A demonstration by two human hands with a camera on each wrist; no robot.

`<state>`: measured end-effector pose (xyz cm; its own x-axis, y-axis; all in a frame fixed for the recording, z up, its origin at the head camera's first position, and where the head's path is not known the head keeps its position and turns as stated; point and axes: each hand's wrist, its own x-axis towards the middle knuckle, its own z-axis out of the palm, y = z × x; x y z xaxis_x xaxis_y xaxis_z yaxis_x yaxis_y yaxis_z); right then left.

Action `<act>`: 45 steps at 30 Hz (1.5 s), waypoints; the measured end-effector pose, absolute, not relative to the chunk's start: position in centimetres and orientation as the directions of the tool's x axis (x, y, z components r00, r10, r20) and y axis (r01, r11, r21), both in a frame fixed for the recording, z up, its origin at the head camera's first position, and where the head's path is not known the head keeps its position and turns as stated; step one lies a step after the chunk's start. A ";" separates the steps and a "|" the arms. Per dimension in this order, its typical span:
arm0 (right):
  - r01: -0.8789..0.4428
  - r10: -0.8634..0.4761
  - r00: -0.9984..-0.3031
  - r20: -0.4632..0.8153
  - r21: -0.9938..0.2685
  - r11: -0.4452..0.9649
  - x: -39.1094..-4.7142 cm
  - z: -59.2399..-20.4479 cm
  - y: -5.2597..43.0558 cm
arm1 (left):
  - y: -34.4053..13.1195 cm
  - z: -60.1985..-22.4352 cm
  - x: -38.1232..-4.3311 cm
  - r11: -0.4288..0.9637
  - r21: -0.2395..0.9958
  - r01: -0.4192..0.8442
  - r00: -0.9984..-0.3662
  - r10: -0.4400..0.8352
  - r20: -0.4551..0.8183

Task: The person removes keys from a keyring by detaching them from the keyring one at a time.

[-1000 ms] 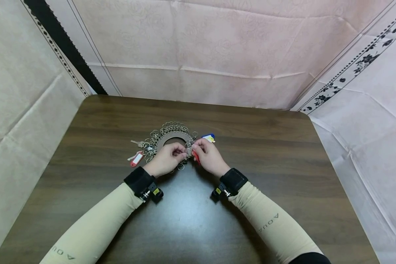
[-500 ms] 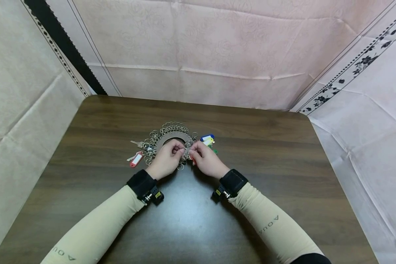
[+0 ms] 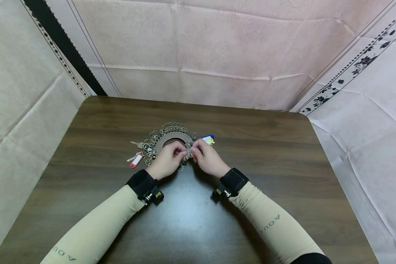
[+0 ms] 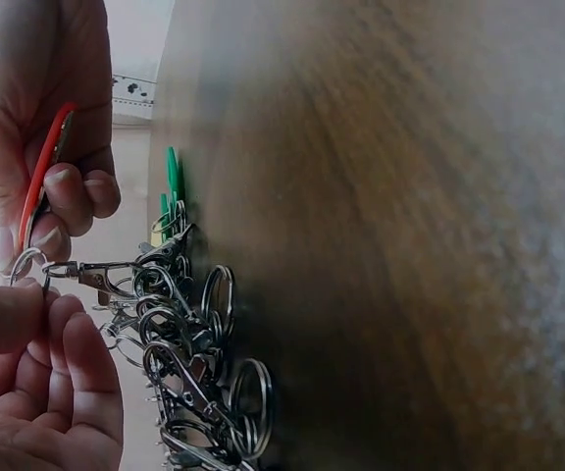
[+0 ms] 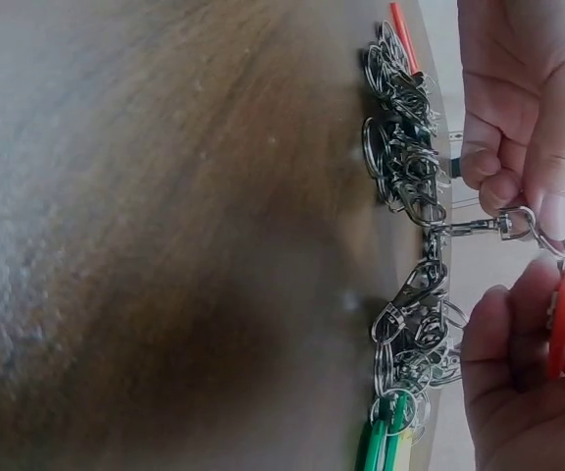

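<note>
A round grey metal key holder (image 3: 161,141) lies on the table, fringed with swivel clasps and split rings. My left hand (image 3: 166,159) pinches a split ring (image 4: 29,260) between thumb and index finger. That ring hangs from a swivel clasp (image 5: 479,228) drawn out from the holder toward the hands. My right hand (image 3: 212,160) grips a red key tag (image 4: 45,172) together with a key, its fingertips right at the same ring. Both hands meet over the holder's near right side, and the right fingers cover part of the tag.
Another red tag (image 3: 136,160) and a bare key (image 3: 138,143) stick out at the holder's left. Blue (image 3: 208,137) and yellow tags (image 3: 211,141) lie beyond the right hand; green tags (image 4: 174,177) hang there too. Pale cloth (image 3: 217,55) stands behind the wooden table (image 3: 267,157).
The red tag has tipped and now shows less behind the right fingers. Both hands have shifted slightly while staying fingertip to fingertip; the holder stays in place.
</note>
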<state>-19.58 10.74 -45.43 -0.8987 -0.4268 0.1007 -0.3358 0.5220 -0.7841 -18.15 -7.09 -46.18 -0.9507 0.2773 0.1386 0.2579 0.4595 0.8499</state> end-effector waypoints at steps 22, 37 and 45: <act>-0.288 -0.379 -0.921 0.085 -0.805 0.518 -19.4 -45.0 10.7 | -7.4 -46.7 -18.2 0.446 0.864 0.232 -0.943 0.320 0.088; -0.181 -0.352 -0.934 0.067 -0.936 0.303 -19.4 -46.5 11.1 | -7.0 -46.5 -17.9 0.437 0.883 0.170 -0.970 0.230 0.073; -0.071 -0.328 -0.945 -0.006 -0.972 0.222 -19.1 -46.8 11.1 | -7.4 -46.4 -17.9 0.382 0.909 0.168 -0.973 0.211 0.091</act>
